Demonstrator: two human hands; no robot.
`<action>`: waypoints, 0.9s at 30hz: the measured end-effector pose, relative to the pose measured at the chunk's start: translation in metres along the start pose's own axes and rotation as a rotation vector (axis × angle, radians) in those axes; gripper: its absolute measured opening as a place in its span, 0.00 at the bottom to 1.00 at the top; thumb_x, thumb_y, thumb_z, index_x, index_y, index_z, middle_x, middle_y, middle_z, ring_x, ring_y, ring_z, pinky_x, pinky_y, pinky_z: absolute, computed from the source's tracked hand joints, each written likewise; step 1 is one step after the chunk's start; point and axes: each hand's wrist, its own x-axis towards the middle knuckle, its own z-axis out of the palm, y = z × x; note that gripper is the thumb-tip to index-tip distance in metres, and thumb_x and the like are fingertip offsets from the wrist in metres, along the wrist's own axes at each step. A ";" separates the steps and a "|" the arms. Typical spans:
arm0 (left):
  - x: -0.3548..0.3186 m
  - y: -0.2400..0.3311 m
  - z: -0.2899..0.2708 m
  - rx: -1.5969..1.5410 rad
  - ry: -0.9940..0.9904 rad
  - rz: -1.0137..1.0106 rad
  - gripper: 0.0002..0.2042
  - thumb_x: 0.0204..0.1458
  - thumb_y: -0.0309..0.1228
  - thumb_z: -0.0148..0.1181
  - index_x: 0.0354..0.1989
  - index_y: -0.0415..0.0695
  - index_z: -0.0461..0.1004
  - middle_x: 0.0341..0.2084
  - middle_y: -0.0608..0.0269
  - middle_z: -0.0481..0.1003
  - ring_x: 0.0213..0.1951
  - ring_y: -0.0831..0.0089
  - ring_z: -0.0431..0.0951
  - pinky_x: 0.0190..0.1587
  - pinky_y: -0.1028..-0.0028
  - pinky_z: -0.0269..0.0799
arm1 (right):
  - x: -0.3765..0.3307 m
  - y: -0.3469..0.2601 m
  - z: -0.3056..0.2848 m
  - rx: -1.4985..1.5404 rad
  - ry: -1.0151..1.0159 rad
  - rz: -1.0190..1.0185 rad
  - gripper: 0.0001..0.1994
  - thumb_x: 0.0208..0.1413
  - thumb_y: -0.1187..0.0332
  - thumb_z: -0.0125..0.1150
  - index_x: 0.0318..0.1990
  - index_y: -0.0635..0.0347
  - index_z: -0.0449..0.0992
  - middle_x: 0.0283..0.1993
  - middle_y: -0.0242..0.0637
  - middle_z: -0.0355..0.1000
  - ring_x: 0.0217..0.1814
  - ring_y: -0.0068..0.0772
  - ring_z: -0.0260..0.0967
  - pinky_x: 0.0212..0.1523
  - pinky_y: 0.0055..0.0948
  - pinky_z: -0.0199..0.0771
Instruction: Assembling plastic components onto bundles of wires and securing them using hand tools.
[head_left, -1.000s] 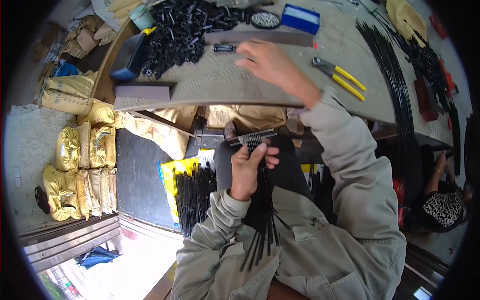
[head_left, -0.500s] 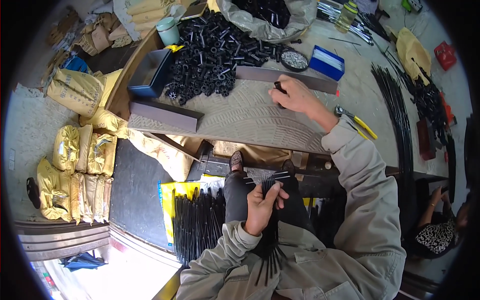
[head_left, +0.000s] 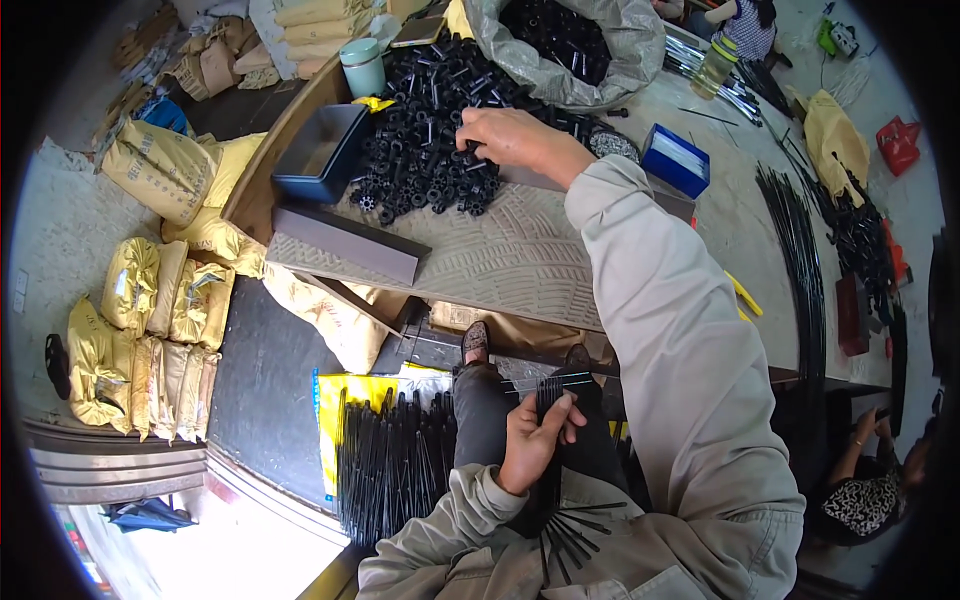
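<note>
Item: heap of small black plastic tube-shaped fittings (head_left: pixel 430 150), taken as landmark, piled at the far end of the grey ribbed mat-covered surface (head_left: pixel 500 270)

Right hand (head_left: pixel 510 135): reaches over the heap's right edge, fingers curled down into the fittings; whether one is already pinched cannot be told, as the fingertips are buried among the pieces

Left hand (head_left: pixel 530 445): well below the heap, over the lap, closed around a bundle of thin black metal rods (head_left: pixel 548 470), whose upper ends fan out in a flat row above the thumb

Beside the heap: dark blue rectangular tin (head_left: pixel 320 155) touching its left side; pale green lidded cup (head_left: pixel 362 65) just above-left; grey plastic sack of more black fittings (head_left: pixel 570 45) above-right; blue box (head_left: pixel 675 160) to the right; long dark grey bar (head_left: pixel 350 240) below-left

Handling note: judged best to pick a single fitting from the loose edge, pinching it by its sides so the bore stays clear, while keeping the rod ends level and steady in the left hand

Change from half a second earlier: the right hand has moved from the bar at the heap's right into the heap itself; the left hand keeps its grip on the rods
</note>
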 end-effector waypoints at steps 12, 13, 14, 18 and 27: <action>-0.004 -0.004 0.004 -0.002 -0.023 0.015 0.07 0.55 0.29 0.49 0.33 0.37 0.68 0.21 0.64 0.72 0.18 0.84 0.66 0.22 0.84 0.62 | -0.012 0.000 0.010 -0.155 0.127 0.009 0.10 0.47 0.73 0.53 0.37 0.49 0.74 0.37 0.34 0.65 0.40 0.37 0.68 0.36 0.37 0.68; -0.003 -0.005 0.004 -0.005 -0.022 0.020 0.07 0.55 0.28 0.49 0.33 0.37 0.68 0.21 0.64 0.72 0.18 0.84 0.66 0.22 0.84 0.62 | -0.011 0.000 0.012 -0.192 0.111 0.004 0.10 0.48 0.73 0.51 0.38 0.48 0.74 0.37 0.35 0.65 0.40 0.37 0.68 0.36 0.38 0.67; -0.002 -0.005 0.004 -0.009 -0.022 0.024 0.07 0.55 0.28 0.49 0.34 0.37 0.68 0.21 0.64 0.72 0.18 0.84 0.66 0.22 0.84 0.62 | -0.010 0.001 0.012 -0.190 0.116 0.002 0.10 0.48 0.73 0.51 0.38 0.48 0.74 0.37 0.35 0.65 0.40 0.37 0.68 0.36 0.38 0.67; 0.000 -0.005 0.001 -0.002 -0.018 0.026 0.07 0.55 0.28 0.49 0.35 0.37 0.68 0.21 0.64 0.72 0.19 0.84 0.67 0.22 0.84 0.62 | -0.008 0.000 0.013 -0.142 0.152 0.105 0.09 0.45 0.73 0.55 0.35 0.49 0.74 0.36 0.35 0.67 0.37 0.40 0.69 0.35 0.34 0.70; -0.006 -0.004 0.005 -0.158 0.021 0.079 0.10 0.60 0.35 0.38 0.38 0.40 0.59 0.26 0.55 0.74 0.19 0.78 0.68 0.22 0.82 0.64 | -0.078 -0.028 -0.038 0.612 0.459 0.267 0.09 0.46 0.70 0.57 0.37 0.57 0.73 0.33 0.33 0.72 0.30 0.25 0.68 0.33 0.27 0.67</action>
